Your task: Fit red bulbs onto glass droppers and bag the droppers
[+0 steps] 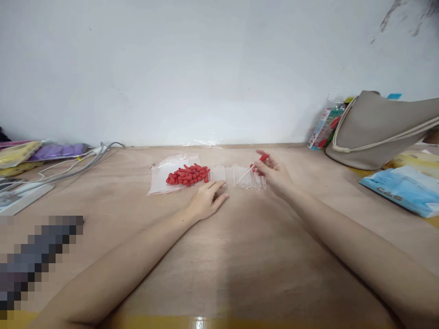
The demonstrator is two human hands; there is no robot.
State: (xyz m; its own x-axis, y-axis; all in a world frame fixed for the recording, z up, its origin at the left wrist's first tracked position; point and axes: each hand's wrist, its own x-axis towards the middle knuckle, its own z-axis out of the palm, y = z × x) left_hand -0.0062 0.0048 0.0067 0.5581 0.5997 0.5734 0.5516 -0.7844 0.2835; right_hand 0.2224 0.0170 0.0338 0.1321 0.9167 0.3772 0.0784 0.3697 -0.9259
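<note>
My right hand [274, 172] pinches a small dropper [255, 167], a clear tube with a red rubber cap, a little above a row of clear tubes [236, 176] lying on the brown table [219, 256]. My left hand [207, 200] rests on the table with its fingertips stretched out, touching the left end of that row. A pile of red rubber caps [188, 175] lies on a clear plastic bag [160, 180] just left of the tubes.
A beige bag [377, 128] stands at the far right against the white wall, with colourful packets [325, 123] behind it. A blue packet [404, 188] lies at the right edge. Grey cables [72, 169] and purple and yellow packets [41, 153] lie at the left.
</note>
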